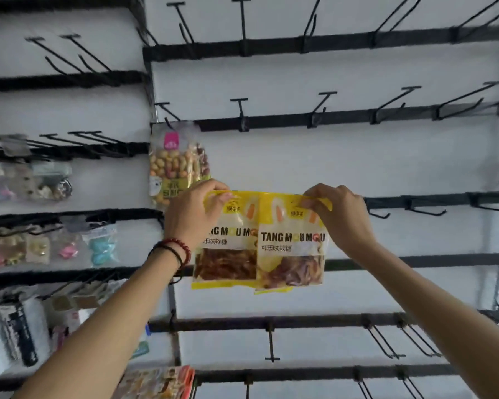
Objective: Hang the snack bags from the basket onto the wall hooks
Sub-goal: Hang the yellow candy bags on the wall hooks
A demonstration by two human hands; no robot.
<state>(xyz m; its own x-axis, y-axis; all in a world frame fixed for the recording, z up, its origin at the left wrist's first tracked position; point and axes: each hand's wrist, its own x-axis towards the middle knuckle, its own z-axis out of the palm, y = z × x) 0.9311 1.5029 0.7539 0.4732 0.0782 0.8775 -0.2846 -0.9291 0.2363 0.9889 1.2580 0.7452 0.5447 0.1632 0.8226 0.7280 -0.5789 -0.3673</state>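
pinching the top left corner of the first yellow bag between thumb and curled fingers, the left hand holds it up in front of the white wall. the right hand pinches the top right corner of the second yellow bag the same way. both bags hang upright side by side at the same height, the second overlapping the right edge of the first, each printed "tang mou mou" with brown candy showing through a clear window. up and to the left of them, just above the left hand, a nut bag hangs from a hook on a black rail; bare black hooks stick out along that rail. a red bead bracelet and dark bands circle the left wrist. on the panel to the left, small clear packets of coloured trinkets hang in rows.
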